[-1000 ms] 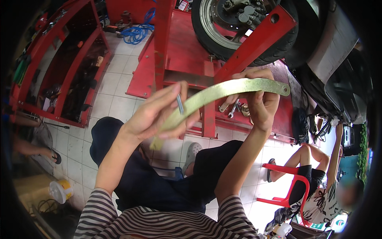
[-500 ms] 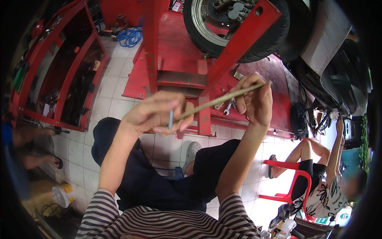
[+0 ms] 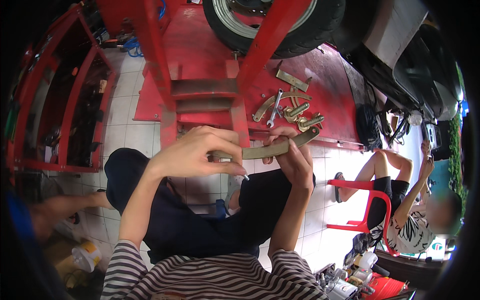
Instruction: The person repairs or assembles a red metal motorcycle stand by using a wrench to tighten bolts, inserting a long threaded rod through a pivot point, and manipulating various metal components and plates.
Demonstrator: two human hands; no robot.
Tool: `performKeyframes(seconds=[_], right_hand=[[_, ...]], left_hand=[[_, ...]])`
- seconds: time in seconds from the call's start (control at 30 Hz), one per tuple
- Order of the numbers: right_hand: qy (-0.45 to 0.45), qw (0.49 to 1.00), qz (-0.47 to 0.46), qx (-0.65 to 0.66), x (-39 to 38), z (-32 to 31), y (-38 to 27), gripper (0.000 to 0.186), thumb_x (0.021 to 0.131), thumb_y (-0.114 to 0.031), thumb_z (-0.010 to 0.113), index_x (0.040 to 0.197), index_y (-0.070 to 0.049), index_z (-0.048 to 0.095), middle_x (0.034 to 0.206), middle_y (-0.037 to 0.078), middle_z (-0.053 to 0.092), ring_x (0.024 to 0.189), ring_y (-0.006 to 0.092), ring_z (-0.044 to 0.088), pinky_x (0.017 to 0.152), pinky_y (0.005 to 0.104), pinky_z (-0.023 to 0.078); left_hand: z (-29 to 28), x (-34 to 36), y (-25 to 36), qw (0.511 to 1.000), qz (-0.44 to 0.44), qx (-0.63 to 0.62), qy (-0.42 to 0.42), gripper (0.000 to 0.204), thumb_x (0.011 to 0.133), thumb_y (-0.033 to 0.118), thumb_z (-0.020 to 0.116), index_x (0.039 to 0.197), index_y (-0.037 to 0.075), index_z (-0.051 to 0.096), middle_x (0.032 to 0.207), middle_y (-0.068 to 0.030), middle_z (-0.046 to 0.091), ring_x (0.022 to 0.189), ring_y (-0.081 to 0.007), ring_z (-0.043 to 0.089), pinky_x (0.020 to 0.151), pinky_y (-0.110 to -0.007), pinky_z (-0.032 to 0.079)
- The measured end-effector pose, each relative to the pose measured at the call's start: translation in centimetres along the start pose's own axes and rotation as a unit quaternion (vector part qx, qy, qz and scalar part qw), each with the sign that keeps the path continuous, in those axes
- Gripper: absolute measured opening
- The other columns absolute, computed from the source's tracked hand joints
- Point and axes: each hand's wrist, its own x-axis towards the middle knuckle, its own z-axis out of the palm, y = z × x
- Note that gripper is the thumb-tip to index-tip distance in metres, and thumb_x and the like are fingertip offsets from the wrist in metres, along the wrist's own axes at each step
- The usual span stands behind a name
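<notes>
A curved, brass-toned flat metal bar (image 3: pixel 272 151) with a hole at its far end spans my two hands above my lap. My left hand (image 3: pixel 200 152) is closed on its left end, thumb below and fingers above. From that hand's fingertips also sticks a small shiny metal pin or bolt (image 3: pixel 246 177). Gripping the bar nearer its right end, my right hand (image 3: pixel 294 162) has its thumb along the face. Beyond it on the red platform (image 3: pixel 210 50) lie an open-ended wrench (image 3: pixel 275 108), a similar curved bar (image 3: pixel 262 107) and two threaded bolts with brass-coloured bases (image 3: pixel 311 121).
A wheel with a black tyre (image 3: pixel 280 45) stands behind a red metal frame (image 3: pixel 267 42). Red shelving (image 3: pixel 95 100) is at left. On the right a person sits on a red plastic chair (image 3: pixel 350 185); another person's leg (image 3: pixel 80 199) shows at left. Bottles and cans (image 3: pixel 357 275) crowd the lower right.
The bar has turned from edge-on to show its broad curved face and sits lower. My hands have come closer together. The view has shifted, showing more parts on the platform.
</notes>
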Motion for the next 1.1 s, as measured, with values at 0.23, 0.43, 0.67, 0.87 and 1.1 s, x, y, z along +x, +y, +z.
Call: performKeyframes(seconds=[0.23, 0.43, 0.67, 0.87, 1.1], right_hand=[[0.067, 0.996, -0.064, -0.005, -2.1, -2.7, -1.1, 0.059, 0.104, -0.033, 0.038, 0.140, 0.014, 0.035, 0.104, 0.016, 0.057, 0.082, 0.0204, 0.058, 0.073, 0.0320, 0.047], [0.175, 0.927, -0.005, -0.333, 5.6, -6.0, -6.3, 0.039, 0.103, -0.022, 0.047, 0.128, 0.008, 0.053, 0.077, 0.003, 0.060, 0.063, 0.0096, 0.055, 0.059, 0.0248, 0.045], [0.285, 0.865, -0.042, -0.410, 12.9, -14.1, -4.1, 0.046, 0.092, -0.014, 0.066, 0.128, 0.006, 0.046, 0.080, 0.012, 0.072, 0.053, 0.0103, 0.058, 0.050, 0.0238, 0.043], [0.287, 0.789, 0.001, -0.543, 12.8, -17.3, -0.9, 0.055, 0.087, -0.019, 0.074, 0.128, 0.003, 0.045, 0.077, 0.012, 0.070, 0.062, 0.0151, 0.066, 0.061, 0.0289, 0.052], [0.256, 0.681, 0.165, -0.666, 13.3, -18.8, 0.3, 0.065, 0.085, -0.033, 0.069, 0.136, -0.006, 0.040, 0.106, 0.028, 0.067, 0.105, 0.0460, 0.063, 0.087, 0.0512, 0.050]], left_hand=[[4.9, 1.4, 0.7, 0.977, 0.047, 0.176, 0.109, 0.013, 0.083, 0.019, 0.072, 0.088, 0.008, 0.071, 0.095, -0.0050, 0.060, 0.082, -0.0254, 0.061, 0.079, -0.037, 0.046], [6.1, 6.8, -0.8, 0.974, -0.002, 0.159, 0.158, 0.018, 0.087, 0.017, 0.069, 0.097, 0.002, 0.068, 0.096, -0.0134, 0.057, 0.083, -0.0334, 0.062, 0.072, -0.043, 0.048], [6.4, 12.9, -5.9, 0.963, 0.045, 0.113, 0.241, 0.015, 0.088, 0.004, 0.066, 0.101, -0.004, 0.064, 0.101, -0.0157, 0.058, 0.085, -0.0355, 0.062, 0.073, -0.042, 0.049], [6.5, 13.8, -9.3, 0.960, 0.016, 0.198, 0.197, 0.017, 0.087, 0.003, 0.064, 0.103, -0.004, 0.064, 0.103, -0.0159, 0.058, 0.092, -0.0352, 0.062, 0.078, -0.043, 0.050], [7.2, 14.1, -10.5, 0.930, -0.021, 0.331, 0.155, 0.036, 0.075, -0.010, 0.059, 0.111, -0.004, 0.063, 0.116, -0.0178, 0.056, 0.116, -0.0350, 0.052, 0.091, -0.044, 0.051]])
